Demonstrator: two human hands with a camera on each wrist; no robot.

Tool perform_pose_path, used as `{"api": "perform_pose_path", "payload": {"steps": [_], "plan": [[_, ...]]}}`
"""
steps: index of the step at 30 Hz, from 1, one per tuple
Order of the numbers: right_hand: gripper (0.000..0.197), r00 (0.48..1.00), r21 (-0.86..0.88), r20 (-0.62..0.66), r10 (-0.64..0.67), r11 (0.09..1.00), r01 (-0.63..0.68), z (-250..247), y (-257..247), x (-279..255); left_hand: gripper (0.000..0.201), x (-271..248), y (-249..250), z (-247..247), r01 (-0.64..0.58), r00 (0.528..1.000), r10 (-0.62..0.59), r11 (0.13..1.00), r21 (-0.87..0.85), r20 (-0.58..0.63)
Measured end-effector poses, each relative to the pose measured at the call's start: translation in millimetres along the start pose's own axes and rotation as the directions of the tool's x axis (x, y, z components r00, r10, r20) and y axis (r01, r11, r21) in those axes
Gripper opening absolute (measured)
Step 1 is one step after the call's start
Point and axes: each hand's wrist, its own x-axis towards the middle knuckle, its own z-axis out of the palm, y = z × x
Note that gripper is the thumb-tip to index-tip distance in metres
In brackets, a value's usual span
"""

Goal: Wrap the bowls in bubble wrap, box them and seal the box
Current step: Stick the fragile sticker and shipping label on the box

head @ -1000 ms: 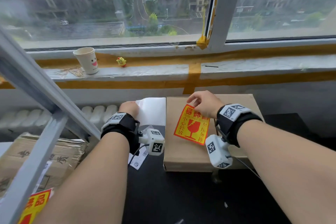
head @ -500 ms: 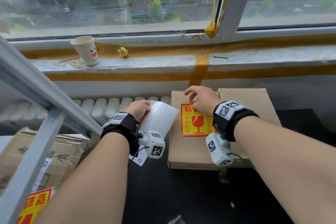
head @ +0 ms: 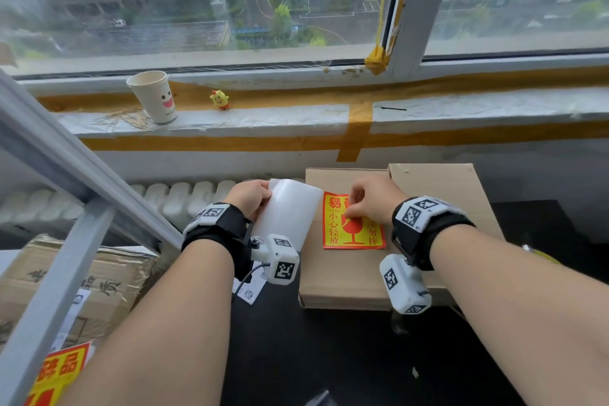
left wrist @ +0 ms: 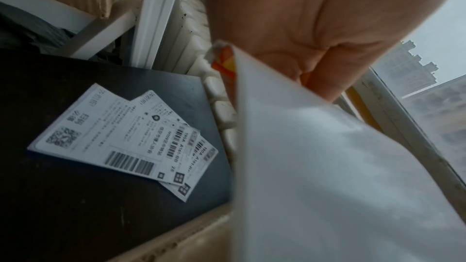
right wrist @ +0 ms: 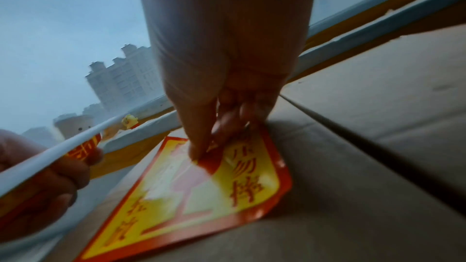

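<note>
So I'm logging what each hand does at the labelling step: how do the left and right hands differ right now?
The left hand grips the white backing sheet, lifted beside the cardboard box; the right hand is down on the box, fingertips on the red and yellow fragile sticker. The left hand is off the box's left edge; the right is over its lid. Both wear black wrist straps with cameras.

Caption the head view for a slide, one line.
Right hand presses a fragile sticker onto the closed box while left hand holds the backing sheet.
</note>
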Motion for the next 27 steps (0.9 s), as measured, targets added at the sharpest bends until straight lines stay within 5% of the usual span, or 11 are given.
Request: {"api": "perform_pose_path", "payload": {"steps": [6, 14, 22, 27], "plan": [[0.024, 0.950, 0.011, 0.311, 0.032, 0.999, -0.037, -2.3, -0.2, -15.4, 0.036, 1.1, 0.4, 9.1, -0.030, 0.999, 0.030, 0.999, -0.023, -0.013], [0.028, 0.998, -0.001, 0.045, 0.044, 0.999, -0.044, 0.7, 1.8, -6.0, 0.038, -1.1, -0.2, 8.9, -0.043, 0.999, 0.042, 0.999, -0.032, -0.016], [0.017, 0.927, 0.125, 0.370, -0.066, 0.992, 0.020, 7.0, -25.0, -4.0, 0.040, 3.0, -0.9, -9.3, -0.014, 0.995, 0.015, 1.000, 0.009, -0.103], [0.008, 0.960, 0.343, 0.278, -0.029, 0.937, -0.071, 9.9, -25.8, 2.9, 0.041, 3.3, 1.9, -11.4, -0.031, 0.990, 0.032, 0.999, 0.011, -0.134]]}}
